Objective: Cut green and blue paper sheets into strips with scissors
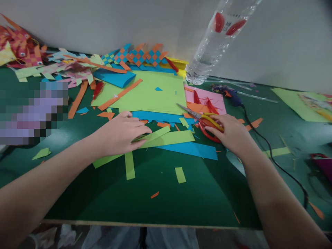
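Observation:
My left hand is closed, its thumb and fingers pinching a light green paper strip. Under that strip lies a wider light green strip, and beneath both a blue paper strip slants to the right. My right hand grips the scissors by their yellow and red handles. Their metal blades point up and left, over the edge of the large light green sheets. Small green scraps lie on the table in front of my hands.
A clear plastic bottle stands behind the scissors. To its right, a dark glue gun trails a black cord towards the front. Woven blue and orange paper fish line the back wall, beside heaped paper strips. The green table's front edge is nearby.

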`<state>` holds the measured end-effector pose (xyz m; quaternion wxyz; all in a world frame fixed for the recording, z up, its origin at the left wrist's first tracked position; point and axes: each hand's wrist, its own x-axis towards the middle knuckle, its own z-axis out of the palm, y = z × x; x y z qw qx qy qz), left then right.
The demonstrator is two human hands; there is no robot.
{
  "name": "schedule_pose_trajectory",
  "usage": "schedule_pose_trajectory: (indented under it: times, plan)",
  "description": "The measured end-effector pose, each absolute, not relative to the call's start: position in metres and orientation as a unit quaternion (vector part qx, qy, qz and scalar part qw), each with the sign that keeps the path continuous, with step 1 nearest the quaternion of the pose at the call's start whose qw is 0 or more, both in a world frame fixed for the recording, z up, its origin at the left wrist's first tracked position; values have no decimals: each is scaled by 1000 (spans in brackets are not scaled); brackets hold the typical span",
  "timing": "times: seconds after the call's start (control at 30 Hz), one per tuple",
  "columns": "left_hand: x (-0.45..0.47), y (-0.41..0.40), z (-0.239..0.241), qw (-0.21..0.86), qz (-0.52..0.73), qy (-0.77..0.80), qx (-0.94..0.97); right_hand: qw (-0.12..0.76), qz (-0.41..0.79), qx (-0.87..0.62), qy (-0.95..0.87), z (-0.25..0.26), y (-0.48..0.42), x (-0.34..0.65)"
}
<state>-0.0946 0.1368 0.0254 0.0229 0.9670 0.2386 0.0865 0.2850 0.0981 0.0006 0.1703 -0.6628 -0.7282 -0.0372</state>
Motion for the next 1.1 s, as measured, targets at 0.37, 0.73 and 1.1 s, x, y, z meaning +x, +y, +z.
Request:
schedule_pose_trajectory:
  times: [0.37,0.73,1.1]
  plan:
    - [-90,131,22,-38,121,173,977,276,-49,-693,-664,30,92,270]
    - [-90,131,29,30,128,202,970,351,-11,-684,-639,35,90,263]
    - [-75,122,16,-111,202,196,953,229,5,-604,-764,35,80,261]
